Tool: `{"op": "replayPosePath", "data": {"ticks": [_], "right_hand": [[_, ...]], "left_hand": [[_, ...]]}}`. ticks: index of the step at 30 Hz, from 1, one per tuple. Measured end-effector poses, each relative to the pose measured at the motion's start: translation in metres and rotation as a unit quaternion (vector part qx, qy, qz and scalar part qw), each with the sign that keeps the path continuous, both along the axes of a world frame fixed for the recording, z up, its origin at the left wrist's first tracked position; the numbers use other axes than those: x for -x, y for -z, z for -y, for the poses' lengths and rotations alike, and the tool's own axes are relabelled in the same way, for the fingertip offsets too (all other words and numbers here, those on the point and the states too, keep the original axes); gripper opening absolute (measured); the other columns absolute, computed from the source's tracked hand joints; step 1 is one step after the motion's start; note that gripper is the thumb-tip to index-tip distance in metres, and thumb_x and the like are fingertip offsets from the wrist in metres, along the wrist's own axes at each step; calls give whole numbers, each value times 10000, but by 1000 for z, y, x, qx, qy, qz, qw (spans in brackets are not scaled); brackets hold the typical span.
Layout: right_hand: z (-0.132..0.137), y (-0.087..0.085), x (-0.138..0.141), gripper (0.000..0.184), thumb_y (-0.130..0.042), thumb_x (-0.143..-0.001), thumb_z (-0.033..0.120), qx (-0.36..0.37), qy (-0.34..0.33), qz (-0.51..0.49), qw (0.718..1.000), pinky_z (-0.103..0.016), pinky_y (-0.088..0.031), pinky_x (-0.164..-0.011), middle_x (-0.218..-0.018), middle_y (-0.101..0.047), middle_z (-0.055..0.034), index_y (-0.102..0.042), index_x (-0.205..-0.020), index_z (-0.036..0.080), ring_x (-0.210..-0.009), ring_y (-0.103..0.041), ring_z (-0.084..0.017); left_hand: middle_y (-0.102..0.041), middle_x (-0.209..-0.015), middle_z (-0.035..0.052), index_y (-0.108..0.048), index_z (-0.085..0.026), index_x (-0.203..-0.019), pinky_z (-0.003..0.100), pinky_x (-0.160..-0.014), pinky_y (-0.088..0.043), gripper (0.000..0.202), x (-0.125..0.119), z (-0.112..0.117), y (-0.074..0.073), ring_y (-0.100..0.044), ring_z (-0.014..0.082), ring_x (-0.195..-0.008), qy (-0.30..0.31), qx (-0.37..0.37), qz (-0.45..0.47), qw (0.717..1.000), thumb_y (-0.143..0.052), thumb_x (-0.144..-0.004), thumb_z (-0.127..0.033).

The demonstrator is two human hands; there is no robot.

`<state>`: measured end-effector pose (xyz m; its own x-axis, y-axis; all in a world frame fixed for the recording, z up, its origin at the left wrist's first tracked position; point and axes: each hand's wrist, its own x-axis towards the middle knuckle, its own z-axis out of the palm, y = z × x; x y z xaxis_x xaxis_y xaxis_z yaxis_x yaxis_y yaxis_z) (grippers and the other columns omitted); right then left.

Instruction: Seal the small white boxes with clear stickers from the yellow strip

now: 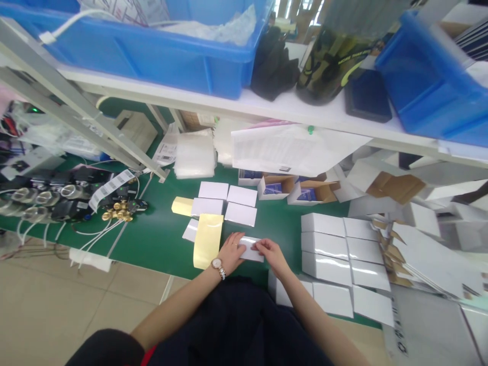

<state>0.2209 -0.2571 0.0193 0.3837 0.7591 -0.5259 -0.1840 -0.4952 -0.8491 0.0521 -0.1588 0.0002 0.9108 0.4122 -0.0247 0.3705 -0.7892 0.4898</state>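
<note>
Both hands meet on a small white box at the near edge of the green table. My left hand, with a watch on its wrist, grips the box's left end with curled fingers. My right hand pinches its right end. A yellow backing sheet lies just left of my left hand. Several closed white boxes lie in a group behind the hands.
Rows of white boxes fill the table to the right, with flat cartons beyond. Open boxes, a stack of clear bags and black devices with cables lie further back and left. A shelf with blue bins overhangs.
</note>
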Motion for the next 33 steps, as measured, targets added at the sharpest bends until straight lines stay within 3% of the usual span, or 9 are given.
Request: {"op": "replayPosePath", "data": {"ticks": [3,6,10,15,24,33], "right_hand": [[-1,2,-6,349,-559,-783,543,2,-36,74,997,-326,-474,-696,-766,-704,-52,-615,-773,198,-740,-631,-205],[4,3,-10,221,-611,-736,415,-3,-70,135,988,-314,-454,-693,-717,-630,-12,-621,-693,199,-695,-576,-181],[13,2,-5,69,-630,-710,249,4,-122,206,971,-296,-417,-669,-703,-536,10,-634,-667,195,-667,-525,-166],[12,2,10,110,-623,-749,146,15,-172,276,945,-273,-388,-691,-726,-535,5,-603,-653,193,-722,-529,-165],[4,0,20,103,-619,-793,143,71,-187,352,914,-273,-353,-703,-778,-574,-9,-635,-702,191,-734,-546,-164],[4,-5,24,95,-606,-812,163,98,-205,404,886,-271,-371,-720,-822,-607,-25,-636,-726,193,-771,-572,-170]], "left_hand": [[-461,-1414,214,-630,-155,-927,590,-1120,-369,237,-4,6,2,-418,385,-1342,-31,-10,13,999,-767,-740,-201],[-469,-1396,191,-632,-172,-924,601,-1079,-403,225,-8,8,2,-417,380,-1324,-53,-8,20,998,-760,-743,-207],[-459,-1403,179,-633,-175,-934,582,-1067,-414,211,-6,5,4,-415,365,-1309,-38,2,30,999,-741,-755,-202],[-425,-1430,178,-641,-167,-946,582,-1086,-388,174,-3,4,8,-384,359,-1318,-22,-8,34,999,-701,-784,-188],[-414,-1424,173,-656,-169,-934,580,-1088,-381,129,-2,4,12,-375,357,-1309,-13,-23,48,998,-679,-822,-227],[-394,-1436,150,-646,-181,-944,594,-1092,-370,180,-2,4,16,-358,364,-1312,-14,-14,38,999,-702,-773,-177]]}}
